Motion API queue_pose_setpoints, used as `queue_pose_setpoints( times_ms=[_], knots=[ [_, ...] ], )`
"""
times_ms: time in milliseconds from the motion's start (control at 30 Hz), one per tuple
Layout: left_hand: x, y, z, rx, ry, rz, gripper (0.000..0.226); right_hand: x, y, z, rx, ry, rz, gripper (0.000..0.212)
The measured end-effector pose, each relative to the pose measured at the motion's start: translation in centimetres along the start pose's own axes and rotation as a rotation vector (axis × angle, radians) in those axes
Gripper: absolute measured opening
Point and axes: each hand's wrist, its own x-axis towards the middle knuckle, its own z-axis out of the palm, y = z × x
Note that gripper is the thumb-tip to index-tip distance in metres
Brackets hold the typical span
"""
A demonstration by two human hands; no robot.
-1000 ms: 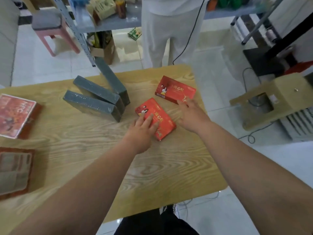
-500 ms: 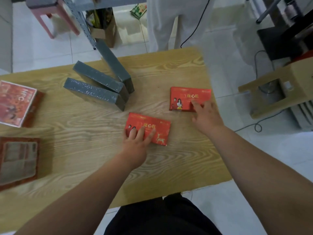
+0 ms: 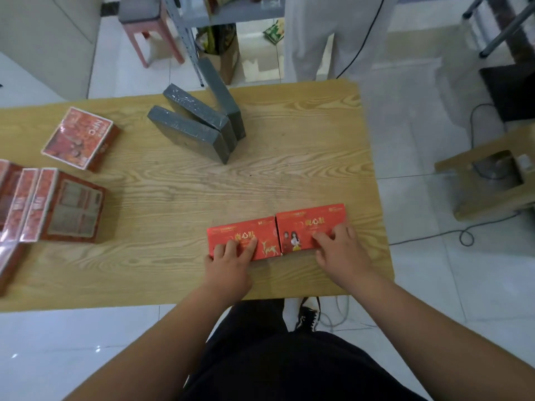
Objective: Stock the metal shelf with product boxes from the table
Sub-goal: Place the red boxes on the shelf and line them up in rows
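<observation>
Items: left red box (image 3: 243,237) and right red box (image 3: 311,224), flat, short ends touching, at 5 o'clock on the table (image 3: 289,175), just beside its 6 o'clock edge. Left hand (image 3: 228,267): fingers spread flat on the left box, pressing, nothing pinched. Right hand (image 3: 344,256): fingertips pressing down on the right box, likewise no pinch. Hazards: any pull toward 6 o'clock likely tips either box off the edge. The right box also sits near the 3 o'clock edge. Lifted as a pair, they may part at the seam. Open room: bare wood toward 12 o'clock up to the grey boxes (image 3: 188,134), which lean together, and toward 9 o'clock up to the patterned boxes (image 3: 72,206). Route: metal shelf (image 3: 188,39) beyond the 12 o'clock edge. A standing person (image 3: 309,39) and a hanging cable (image 3: 367,36) at 1 o'clock narrow the approach.
</observation>
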Motion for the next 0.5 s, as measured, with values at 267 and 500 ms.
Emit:
queue_pose_setpoints(
  times_ms=[267, 500],
  knots=[
    [-0.2, -0.5, -0.5, -0.670, 0.263, -0.358, 0.085, -0.5, 1.6, -1.0, 0.291, 0.064, 0.149, 0.053],
    [1.1, -3.2, -1.9, -1.292, 0.063, -0.671, 0.074, 3.3, 3.1, -2.3, 0.794, -0.104, 0.485, 0.072]
  ],
)
